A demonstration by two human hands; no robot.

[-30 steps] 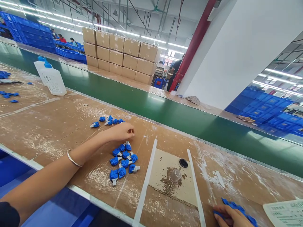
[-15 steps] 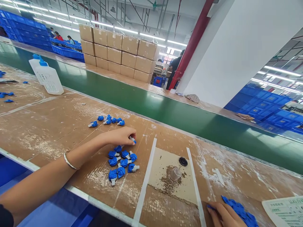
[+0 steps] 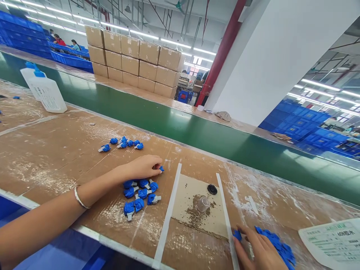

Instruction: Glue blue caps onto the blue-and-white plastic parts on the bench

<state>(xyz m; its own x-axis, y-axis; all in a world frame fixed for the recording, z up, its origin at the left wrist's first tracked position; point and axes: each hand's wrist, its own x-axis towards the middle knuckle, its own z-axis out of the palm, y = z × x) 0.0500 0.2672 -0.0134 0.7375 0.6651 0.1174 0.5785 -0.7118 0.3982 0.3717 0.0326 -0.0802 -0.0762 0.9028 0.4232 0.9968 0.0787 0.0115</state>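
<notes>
My left hand (image 3: 146, 167) is closed in a pinch on a small blue piece (image 3: 161, 169), just above the table; its grey tab is hidden by the fingers. Below it sits a cluster of blue pieces with grey tabs (image 3: 143, 193), partly covered by the wrist. Farther back lies a smaller group of similar blue pieces (image 3: 123, 142). At the lower right, my right hand (image 3: 257, 245) grips a flat blue piece (image 3: 237, 234) between thumb and fingers. Beside that hand is a pile of loose blue pieces (image 3: 277, 245).
Between my hands, a small clear cup (image 3: 202, 204) and a black round lid (image 3: 212, 189) rest on wet-stained cardboard (image 3: 191, 182) between white tape strips. Bottles stand left (image 3: 50, 93) and a labelled bottle lies right (image 3: 334, 240). A green conveyor (image 3: 157, 112) runs behind.
The view has shifted slightly. My right hand has moved left with a blue piece, away from the pile toward the tape strip. My left hand stays by the cluster, still pinching its piece.
</notes>
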